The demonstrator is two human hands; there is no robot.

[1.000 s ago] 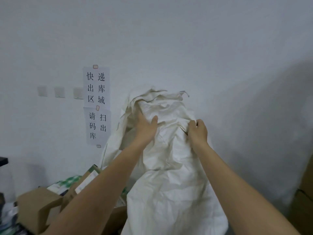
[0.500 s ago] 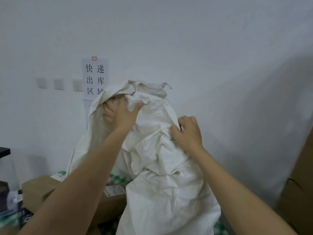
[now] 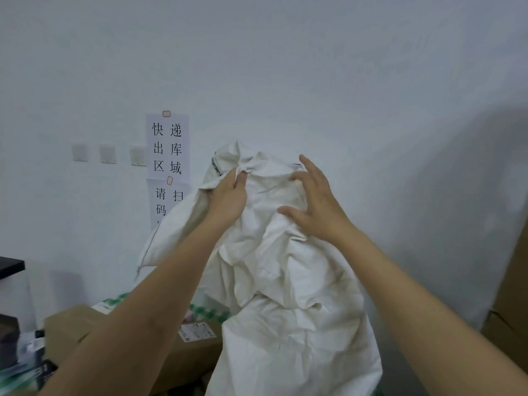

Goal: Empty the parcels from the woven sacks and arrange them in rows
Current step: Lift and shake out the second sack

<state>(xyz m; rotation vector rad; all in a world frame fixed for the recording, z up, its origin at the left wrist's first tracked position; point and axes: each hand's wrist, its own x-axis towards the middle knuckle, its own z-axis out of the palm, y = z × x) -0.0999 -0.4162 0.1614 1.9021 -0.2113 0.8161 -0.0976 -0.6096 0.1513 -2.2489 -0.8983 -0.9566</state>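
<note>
Filling the middle of the view, the white woven sack point(image 3: 285, 281) is held up in front of a pale wall point(image 3: 314, 67), its crumpled top bunched at hand height and its body hanging down below the wrists. Under and to the left of the hanging cloth lie the emptied parcels: a brown cardboard box point(image 3: 194, 352) with a white shipping label point(image 3: 197, 332) facing up, and a green-and-white patterned packet point(image 3: 211, 311) behind it.

The left hand point(image 3: 228, 200) pinches a fold of the sack's upper edge, thumb and fingers closed on the cloth. The right hand point(image 3: 317, 207) has its fingers spread apart, the tips at the cloth just right of that fold; it grips nothing.

With only one hand truly holding, the sack could slide from that pinch and drop back over the parcels below, hiding them and disturbing any order. A parcel lodged in the folds, if there is one, could also fall out suddenly onto the box.

Left of the left hand's fingertips, two paper notices point(image 3: 167, 147) are taped to the wall: the upper reads 快递出库区域; the lower shows 请, 扫, 码 before the sack covers it. Farther left are three wall switches point(image 3: 108, 153). The shipping label's print is too small to read.
</note>
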